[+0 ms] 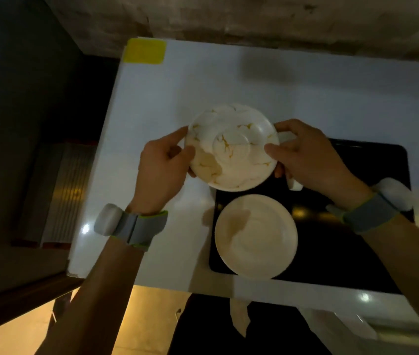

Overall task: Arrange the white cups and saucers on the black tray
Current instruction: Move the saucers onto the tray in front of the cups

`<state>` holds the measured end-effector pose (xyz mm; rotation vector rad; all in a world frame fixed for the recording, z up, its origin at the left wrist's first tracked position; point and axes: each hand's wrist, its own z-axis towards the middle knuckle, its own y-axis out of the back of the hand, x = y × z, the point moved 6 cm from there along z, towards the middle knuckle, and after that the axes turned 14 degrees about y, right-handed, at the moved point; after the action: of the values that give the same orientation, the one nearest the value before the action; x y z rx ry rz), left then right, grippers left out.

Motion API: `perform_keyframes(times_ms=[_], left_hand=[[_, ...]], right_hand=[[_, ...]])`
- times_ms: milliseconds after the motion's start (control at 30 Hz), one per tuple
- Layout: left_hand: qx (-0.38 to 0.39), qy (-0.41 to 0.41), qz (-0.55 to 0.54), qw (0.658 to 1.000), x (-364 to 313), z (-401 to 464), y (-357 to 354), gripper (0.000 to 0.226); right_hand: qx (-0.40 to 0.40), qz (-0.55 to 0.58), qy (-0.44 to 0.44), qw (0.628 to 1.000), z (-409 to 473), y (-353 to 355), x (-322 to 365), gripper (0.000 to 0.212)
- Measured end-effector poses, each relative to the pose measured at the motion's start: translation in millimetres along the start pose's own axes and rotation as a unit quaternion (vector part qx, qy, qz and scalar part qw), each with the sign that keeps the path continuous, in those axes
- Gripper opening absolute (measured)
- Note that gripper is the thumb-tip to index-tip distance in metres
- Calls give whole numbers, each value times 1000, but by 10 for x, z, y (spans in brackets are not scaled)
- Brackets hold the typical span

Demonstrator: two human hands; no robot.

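Both hands hold a white saucer with gold veining (232,147) above the table, over the black tray's far left corner. My left hand (163,167) grips its left rim and my right hand (310,160) grips its right rim. Something white (294,184) shows under my right hand, mostly hidden; I cannot tell what it is. A second plain white saucer (255,237) lies flat on the black tray (344,252) at its near left corner. No cup is clearly visible.
The tray rests on a white table (152,111), toward its right side. A yellow tag (143,51) sits at the table's far left corner. Dark floor and a ribbed panel (60,190) lie to the left. Both wrists wear grey bands.
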<state>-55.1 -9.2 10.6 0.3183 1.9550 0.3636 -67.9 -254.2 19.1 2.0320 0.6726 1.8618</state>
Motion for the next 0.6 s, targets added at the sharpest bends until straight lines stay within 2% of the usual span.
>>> perform_keyframes(times_ms=[267,467,600], left_hand=[[36,-46,65,996,247,-634,-356,46],[41,-10,110,993,575,-908,-504,44],[44,-13,134,990,713,-1045,-631,45]], right_hand=[[-23,38,-26,999,-893,7,-334,33],[6,18,-53,998,-1299,-156,-596,45],[26,4,-38,999,-1495,-249,-740,46]])
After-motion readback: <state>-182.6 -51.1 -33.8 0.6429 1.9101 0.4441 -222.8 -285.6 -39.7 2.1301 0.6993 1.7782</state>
